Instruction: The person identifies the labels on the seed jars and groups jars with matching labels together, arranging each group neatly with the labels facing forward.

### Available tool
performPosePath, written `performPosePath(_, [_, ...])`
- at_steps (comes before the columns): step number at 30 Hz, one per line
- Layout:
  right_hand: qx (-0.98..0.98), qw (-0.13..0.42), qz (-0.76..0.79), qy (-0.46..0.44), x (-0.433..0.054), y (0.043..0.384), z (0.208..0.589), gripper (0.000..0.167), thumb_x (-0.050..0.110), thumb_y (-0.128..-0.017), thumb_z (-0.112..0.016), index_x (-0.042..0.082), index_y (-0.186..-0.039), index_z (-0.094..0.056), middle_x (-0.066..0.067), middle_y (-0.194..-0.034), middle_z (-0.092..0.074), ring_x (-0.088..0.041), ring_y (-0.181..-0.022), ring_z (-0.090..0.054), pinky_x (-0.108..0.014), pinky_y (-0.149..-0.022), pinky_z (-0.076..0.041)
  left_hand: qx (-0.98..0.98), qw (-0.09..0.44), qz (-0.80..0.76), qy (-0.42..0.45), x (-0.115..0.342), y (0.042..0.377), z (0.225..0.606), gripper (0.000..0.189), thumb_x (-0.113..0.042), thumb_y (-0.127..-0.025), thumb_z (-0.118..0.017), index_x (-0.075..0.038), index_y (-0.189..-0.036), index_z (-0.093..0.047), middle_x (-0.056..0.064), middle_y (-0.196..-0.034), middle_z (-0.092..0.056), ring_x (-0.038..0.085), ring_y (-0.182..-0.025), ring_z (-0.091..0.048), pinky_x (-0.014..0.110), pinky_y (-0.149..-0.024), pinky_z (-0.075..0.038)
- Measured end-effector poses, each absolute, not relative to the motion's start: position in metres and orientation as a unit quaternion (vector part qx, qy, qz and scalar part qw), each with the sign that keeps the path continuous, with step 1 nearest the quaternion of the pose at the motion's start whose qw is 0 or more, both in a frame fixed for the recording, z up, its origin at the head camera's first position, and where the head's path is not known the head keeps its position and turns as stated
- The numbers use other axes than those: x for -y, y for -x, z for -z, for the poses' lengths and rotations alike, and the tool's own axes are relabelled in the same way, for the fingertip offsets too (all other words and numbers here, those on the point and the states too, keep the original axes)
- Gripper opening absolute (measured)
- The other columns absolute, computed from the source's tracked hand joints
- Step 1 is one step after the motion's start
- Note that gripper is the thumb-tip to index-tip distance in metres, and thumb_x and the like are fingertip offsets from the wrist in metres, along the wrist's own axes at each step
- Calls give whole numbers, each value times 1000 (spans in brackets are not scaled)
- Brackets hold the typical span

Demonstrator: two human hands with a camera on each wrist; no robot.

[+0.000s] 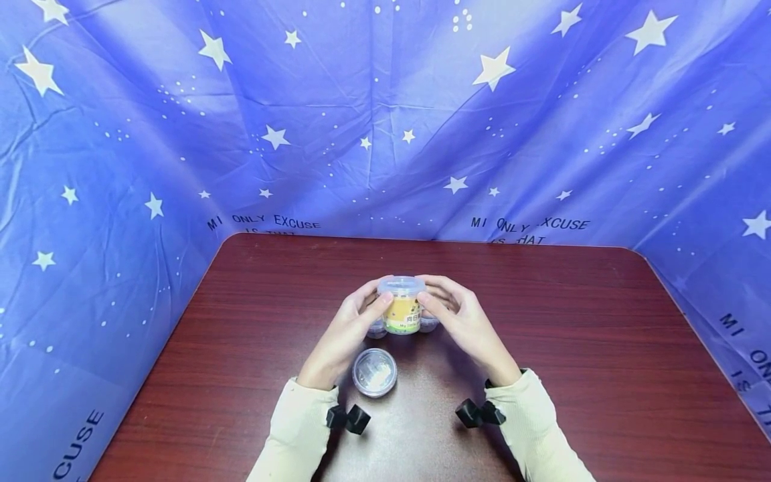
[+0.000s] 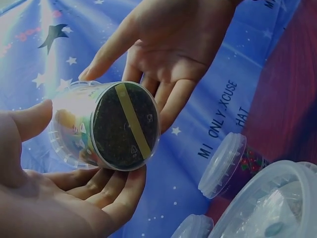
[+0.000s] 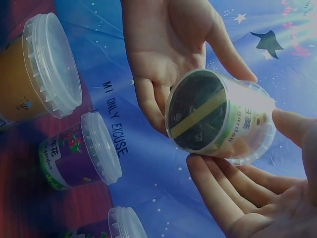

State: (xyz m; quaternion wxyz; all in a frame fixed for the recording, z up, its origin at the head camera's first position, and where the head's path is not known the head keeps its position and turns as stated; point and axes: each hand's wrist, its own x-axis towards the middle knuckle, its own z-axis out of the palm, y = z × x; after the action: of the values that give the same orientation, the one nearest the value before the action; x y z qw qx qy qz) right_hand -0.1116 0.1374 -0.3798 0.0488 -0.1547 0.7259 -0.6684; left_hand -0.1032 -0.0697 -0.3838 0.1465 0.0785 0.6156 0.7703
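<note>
Both hands hold up a clear plastic tub with a translucent lid and a yellow and green printed label. My left hand grips its left side and my right hand its right side, thumbs toward the near face. In the left wrist view the tub is seen from below: dark material fills its bottom, crossed by a yellow strip. My left fingers curl under it there. From the right wrist, the lid end of the tub points at my right thumb.
A lidded tub stands on the dark red table, nearer me. Two more, including a purple-labelled tub, stand behind the held one, partly hidden. A blue star-patterned cloth surrounds the table's back and sides.
</note>
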Motion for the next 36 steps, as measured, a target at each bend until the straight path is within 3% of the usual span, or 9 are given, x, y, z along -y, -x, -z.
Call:
performPosePath(10, [-733, 12, 667, 135, -136, 113, 383, 35, 17, -96, -67, 5, -128, -60, -16, -113, -69, -15, -100, -67, -28, -84, -57, -665, 96, -739, -43, 64, 101, 381, 48, -28, -101, -57, -5, -141, -48, 15, -131, -59, 23, -119, -56, 47, -109, -39])
performPosePath(18, [-737, 2, 665, 124, -133, 113, 381, 36, 18, -92, -72, 7, -124, -60, -13, -110, -68, -18, -103, -64, -25, -84, -54, -662, 94, -743, -45, 55, 98, 376, 49, -27, -100, -60, -5, -142, -46, 13, -128, -60, 18, -115, -57, 34, -101, -46])
performPosePath(23, [-745, 0, 656, 121, -132, 113, 380, 37, 18, -91, -73, 7, -124, -59, -12, -110, -67, -18, -103, -63, -24, -84, -52, -661, 94, -743, -45, 55, 99, 376, 48, -28, -100, -58, -5, -141, -48, 14, -126, -61, 17, -113, -58, 38, -102, -45])
performPosePath(29, [-733, 4, 666, 135, -133, 113, 380, 32, 17, -96, -67, 3, -124, -58, -15, -109, -66, -17, -99, -65, -29, -84, -56, -664, 105, -739, -44, 60, 100, 377, 47, -31, -101, -56, -6, -140, -50, 12, -129, -60, 19, -119, -55, 42, -109, -38])
performPosePath(36, [-711, 46, 691, 123, -133, 112, 378, 33, 19, -101, -58, -2, -126, -55, -16, -111, -64, -14, -95, -67, -36, -80, -60, -641, 124, -756, -49, 63, 103, 379, 45, -29, -102, -53, -5, -141, -50, 11, -122, -63, 16, -111, -57, 39, -106, -39])
